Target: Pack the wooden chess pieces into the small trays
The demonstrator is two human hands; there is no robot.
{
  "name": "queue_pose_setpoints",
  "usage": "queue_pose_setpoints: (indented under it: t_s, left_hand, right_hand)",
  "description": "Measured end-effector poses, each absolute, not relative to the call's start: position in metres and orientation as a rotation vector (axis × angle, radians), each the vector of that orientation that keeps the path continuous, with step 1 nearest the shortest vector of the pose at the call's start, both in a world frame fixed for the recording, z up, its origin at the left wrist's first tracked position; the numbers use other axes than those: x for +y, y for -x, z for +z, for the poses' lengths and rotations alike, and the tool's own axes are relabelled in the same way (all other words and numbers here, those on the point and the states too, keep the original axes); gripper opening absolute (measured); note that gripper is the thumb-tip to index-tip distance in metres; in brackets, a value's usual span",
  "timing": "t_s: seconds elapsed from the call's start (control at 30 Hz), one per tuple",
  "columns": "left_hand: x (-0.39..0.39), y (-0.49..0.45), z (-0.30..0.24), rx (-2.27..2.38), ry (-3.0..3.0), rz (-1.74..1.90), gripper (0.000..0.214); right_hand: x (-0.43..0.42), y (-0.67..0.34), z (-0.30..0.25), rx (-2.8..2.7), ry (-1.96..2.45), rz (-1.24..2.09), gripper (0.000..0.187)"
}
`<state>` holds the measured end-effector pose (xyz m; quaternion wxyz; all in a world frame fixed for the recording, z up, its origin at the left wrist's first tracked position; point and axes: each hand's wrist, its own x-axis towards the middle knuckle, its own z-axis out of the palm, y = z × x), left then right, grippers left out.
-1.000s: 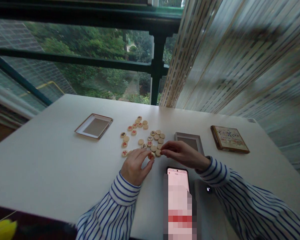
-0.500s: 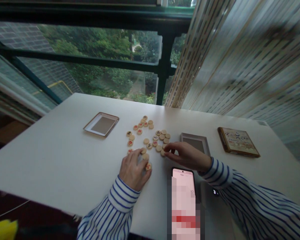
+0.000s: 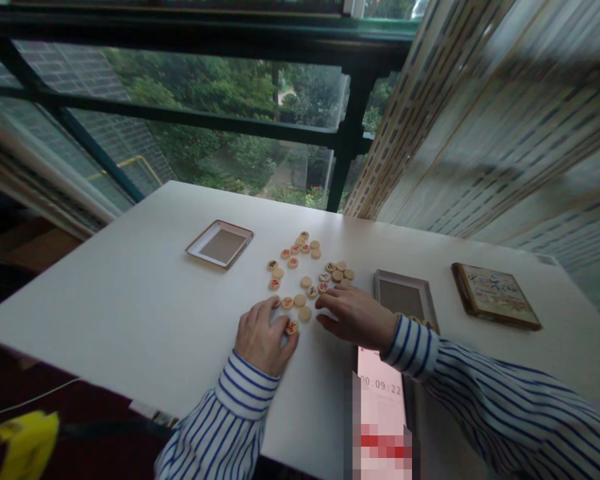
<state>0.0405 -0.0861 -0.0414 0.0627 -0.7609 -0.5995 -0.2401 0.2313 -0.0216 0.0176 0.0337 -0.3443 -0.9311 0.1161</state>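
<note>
Several round wooden chess pieces [image 3: 307,267] with red or black characters lie scattered on the white table [image 3: 130,287]. My left hand [image 3: 263,337] rests palm down at the near edge of the cluster, its fingertips on a red-marked piece [image 3: 291,327]. Fingers together, my right hand [image 3: 353,315] lies over the pieces at the cluster's right side and touches them. Both sleeves are blue-and-white striped.
An open shallow box tray [image 3: 221,243] sits at the left of the pieces, a second grey tray [image 3: 405,297] at the right. A decorated box lid [image 3: 495,295] lies farther right. A phone [image 3: 383,400] with a lit screen stands near the front edge. Window and blinds behind.
My left hand drew a red-marked piece toward the near edge. My right hand slid left over the cluster's right side. The head camera turned left, shifting everything rightward.
</note>
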Motion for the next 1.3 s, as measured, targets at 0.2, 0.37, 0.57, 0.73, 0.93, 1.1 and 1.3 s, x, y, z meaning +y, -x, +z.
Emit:
queue_pose_setpoints:
  t_s: [0.2, 0.37, 0.57, 0.73, 0.93, 1.1, 1.3]
  left_hand:
    - [-0.087, -0.036, -0.046, -1.862, 2.282, -0.744, 0.014]
    - [-0.088, -0.034, -0.048, -1.86, 2.274, -0.778, 0.022]
    - [-0.088, -0.032, -0.042, -1.803, 2.313, -0.828, 0.037]
    - [-0.087, -0.032, -0.037, -1.761, 2.34, -0.889, 0.038]
    - [-0.081, -0.04, -0.031, -1.691, 2.381, -1.041, 0.035]
    - [-0.077, -0.049, -0.026, -1.66, 2.439, -1.159, 0.032]
    - [-0.076, -0.058, -0.023, -1.619, 2.45, -1.174, 0.028]
  right_hand:
    - [-0.025, -0.212, 0.011, -2.912, 1.101, 0.251, 0.019]
    - [-0.026, -0.206, 0.005, -2.926, 1.132, 0.23, 0.019]
    - [-0.025, -0.203, 0.002, -2.927, 1.134, 0.262, 0.015]
    - [-0.023, -0.209, 0.003, -2.748, 1.147, 0.507, 0.013]
    - [-0.015, -0.22, 0.005, -2.289, 1.129, 1.27, 0.019]
    - [-0.012, -0.223, 0.015, -1.88, 1.121, 1.761, 0.022]
    - [-0.014, -0.224, 0.026, -1.74, 1.083, 1.909, 0.018]
